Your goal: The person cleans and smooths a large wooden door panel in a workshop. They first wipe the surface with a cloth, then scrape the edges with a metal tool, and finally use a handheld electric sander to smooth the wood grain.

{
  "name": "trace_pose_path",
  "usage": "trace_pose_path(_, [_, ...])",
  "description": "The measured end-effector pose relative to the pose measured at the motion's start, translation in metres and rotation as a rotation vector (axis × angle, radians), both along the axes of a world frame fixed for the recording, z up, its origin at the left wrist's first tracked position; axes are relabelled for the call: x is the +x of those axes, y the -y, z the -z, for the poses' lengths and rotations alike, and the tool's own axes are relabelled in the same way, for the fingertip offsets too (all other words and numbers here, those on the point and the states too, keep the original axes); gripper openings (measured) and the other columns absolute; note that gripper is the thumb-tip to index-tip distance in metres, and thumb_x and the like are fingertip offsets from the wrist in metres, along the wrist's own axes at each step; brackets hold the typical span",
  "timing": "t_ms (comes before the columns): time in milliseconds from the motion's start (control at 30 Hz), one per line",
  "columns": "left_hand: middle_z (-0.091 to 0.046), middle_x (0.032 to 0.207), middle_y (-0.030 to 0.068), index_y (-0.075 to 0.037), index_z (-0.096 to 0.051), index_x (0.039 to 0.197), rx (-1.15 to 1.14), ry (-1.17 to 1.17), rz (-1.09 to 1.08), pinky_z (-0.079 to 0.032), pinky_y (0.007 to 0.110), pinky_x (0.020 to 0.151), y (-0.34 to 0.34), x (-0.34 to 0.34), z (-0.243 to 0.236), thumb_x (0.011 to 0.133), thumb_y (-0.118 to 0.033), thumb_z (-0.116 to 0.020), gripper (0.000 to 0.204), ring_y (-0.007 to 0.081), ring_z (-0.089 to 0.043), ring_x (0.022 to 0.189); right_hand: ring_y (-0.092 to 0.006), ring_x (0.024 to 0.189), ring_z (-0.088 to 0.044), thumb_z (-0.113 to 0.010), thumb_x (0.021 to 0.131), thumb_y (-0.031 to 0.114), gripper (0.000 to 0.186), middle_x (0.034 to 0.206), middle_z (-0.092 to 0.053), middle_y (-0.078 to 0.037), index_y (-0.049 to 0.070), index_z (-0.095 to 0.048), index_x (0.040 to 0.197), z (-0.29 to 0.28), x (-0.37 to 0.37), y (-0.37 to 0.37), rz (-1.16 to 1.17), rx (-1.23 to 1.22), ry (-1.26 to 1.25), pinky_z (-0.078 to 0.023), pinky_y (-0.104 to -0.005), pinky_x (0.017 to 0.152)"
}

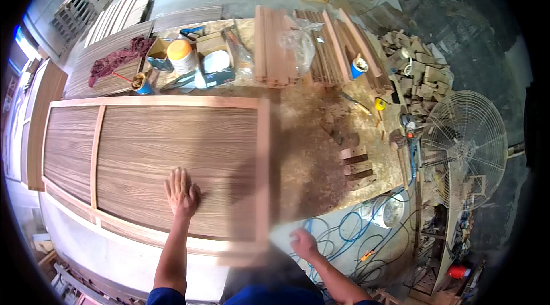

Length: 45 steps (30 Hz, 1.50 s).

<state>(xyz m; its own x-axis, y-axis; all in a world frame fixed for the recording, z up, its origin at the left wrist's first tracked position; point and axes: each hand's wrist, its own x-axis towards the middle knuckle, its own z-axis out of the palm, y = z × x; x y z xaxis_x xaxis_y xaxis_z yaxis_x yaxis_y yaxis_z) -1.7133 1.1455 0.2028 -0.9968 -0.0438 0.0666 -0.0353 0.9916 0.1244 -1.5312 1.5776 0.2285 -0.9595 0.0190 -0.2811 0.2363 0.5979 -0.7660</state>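
Observation:
A large wood-grain panel (149,133) with pale wooden strips framing its edges lies on the worktable. A crosswise strip (97,156) divides it near its left end. My left hand (181,192) rests flat on the panel's face, fingers stretched out and holding nothing. Just off the panel's near right corner, my right hand (303,244) is closed in a loose fist, with nothing seen in it. The frame strip at the panel's right end (263,167) looks smeared, and shadow falls across this side of the panel.
Wood strips (272,47) lie stacked at the table's back, beside a white jar with an orange lid (181,56) and a blue cup (359,67). Small blocks (356,164) and a yellow tape measure (380,103) sit right. Beyond are a caged fan (464,150), blue hoses (349,227) and a bucket (391,212).

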Motion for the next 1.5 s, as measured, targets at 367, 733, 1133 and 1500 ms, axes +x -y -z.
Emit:
trace_pose_path(367, [-0.029, 0.172, 0.0086, -0.016, -0.03, 0.166, 0.062, 0.011, -0.159, -0.01, 0.056, 0.13, -0.012, 0.007, 0.007, 0.1, -0.03, -0.053, 0.071, 0.0332, -0.022, 0.16, -0.0293, 0.064, -0.06, -0.061, 0.078, 0.005, 0.01, 0.072, -0.061, -0.011, 0.007, -0.067, 0.086, -0.017, 0.01, 0.024, -0.032, 0.016, -0.085, -0.049, -0.0388, 0.061])
trace_pose_path(733, [-0.03, 0.171, 0.0093, -0.016, -0.03, 0.166, 0.107, 0.052, -0.181, -0.01, 0.056, 0.131, -0.009, 0.01, -0.003, 0.1, -0.033, -0.052, 0.072, 0.0314, -0.022, 0.16, -0.0196, 0.06, -0.055, -0.06, 0.077, 0.002, 0.01, 0.066, -0.057, -0.008, 0.004, -0.067, 0.084, 0.005, 0.013, 0.035, -0.099, 0.016, -0.064, -0.045, -0.0345, 0.058])
trace_pose_path(1133, [-0.033, 0.17, 0.0066, -0.018, -0.035, 0.163, 0.143, 0.06, -0.217, -0.012, 0.057, 0.13, -0.007, 0.012, 0.001, 0.101, -0.04, -0.052, 0.068, 0.0276, -0.024, 0.16, -0.0205, 0.069, -0.06, -0.061, 0.08, 0.002, 0.009, 0.079, -0.063, -0.009, 0.004, -0.064, 0.087, 0.032, -0.01, 0.044, -0.184, -0.005, -0.05, -0.05, -0.0335, 0.065])
trace_pose_path(1500, [-0.03, 0.172, 0.0067, -0.014, -0.032, 0.165, 0.092, 0.072, -0.163, -0.02, 0.059, 0.127, 0.007, 0.007, 0.013, 0.1, -0.045, -0.055, 0.075, 0.0289, -0.027, 0.159, -0.0374, 0.089, -0.065, -0.062, 0.087, 0.004, 0.01, 0.095, -0.064, -0.017, 0.005, -0.061, 0.097, -0.019, -0.189, 0.226, -0.493, -0.059, -0.312, -0.053, -0.046, 0.078])
